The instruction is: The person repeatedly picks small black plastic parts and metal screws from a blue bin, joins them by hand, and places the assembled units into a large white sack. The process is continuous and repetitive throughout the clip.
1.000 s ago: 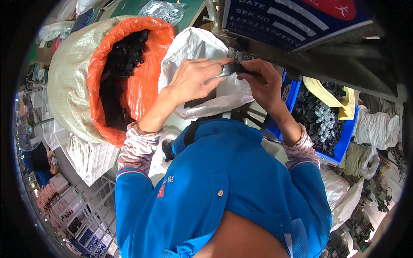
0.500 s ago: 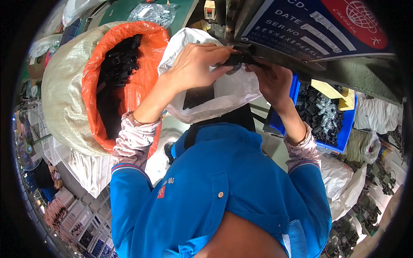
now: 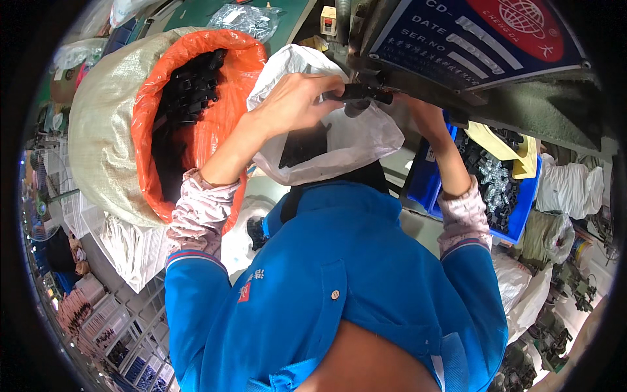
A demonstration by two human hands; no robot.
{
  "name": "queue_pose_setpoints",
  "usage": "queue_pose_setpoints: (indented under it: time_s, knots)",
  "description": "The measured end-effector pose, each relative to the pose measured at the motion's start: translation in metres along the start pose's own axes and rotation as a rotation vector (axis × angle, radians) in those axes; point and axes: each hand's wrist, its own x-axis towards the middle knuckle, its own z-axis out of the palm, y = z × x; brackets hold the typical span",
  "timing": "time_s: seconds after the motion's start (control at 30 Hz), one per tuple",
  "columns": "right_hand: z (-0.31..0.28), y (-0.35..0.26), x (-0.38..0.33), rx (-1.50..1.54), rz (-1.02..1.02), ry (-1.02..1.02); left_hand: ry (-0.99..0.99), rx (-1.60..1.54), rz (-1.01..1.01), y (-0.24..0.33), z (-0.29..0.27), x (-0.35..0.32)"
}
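Note:
My left hand (image 3: pixel 302 99) is closed on one end of a dark, elongated black part (image 3: pixel 367 95), pinching it between thumb and fingers. It holds the part level above the mouth of a white sack (image 3: pixel 385 137), close under the machine (image 3: pixel 522 111). Just past the part's other end is my right hand (image 3: pixel 423 116). Its fingers are mostly hidden in shadow behind the machine's edge, so their grip does not show. Inside the white sack lies something dark (image 3: pixel 305 145).
To the left, a woven sack with an orange liner (image 3: pixel 147 124) holds many black plastic pieces (image 3: pixel 192 91). A blue bin (image 3: pixel 522 209) at the right contains black and clear parts, with a cream tray (image 3: pixel 499 144) at its rim. The machine's nameplate (image 3: pixel 477 39) overhangs the upper right.
My right hand has drawn back from the black part toward the machine, its fingers passing out of sight. My left hand keeps the part, now more exposed. The view has shifted slightly.

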Motion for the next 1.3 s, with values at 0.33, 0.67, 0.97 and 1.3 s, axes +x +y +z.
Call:
queue_pose_setpoints:
  time_s: [0.33,0.67,0.97,1.3]
  knots:
    - [0.059,0.115,0.044,-0.811,-0.218,0.146,0.025,-0.007,0.062,-0.004,0.001,-0.002]
    - [0.06,0.17,0.081,-0.791,-0.21,0.254,0.308,0.315,0.209,-0.049,0.03,-0.071]
    - [0.052,0.136,0.057,-0.521,-0.338,0.324,-0.074,1.001,-0.58,-0.228,-0.084,-0.237]
    - [0.03,-0.042,-0.018,0.87,0.217,0.222,0.105,0.644,-0.51,-0.188,-0.061,-0.253]
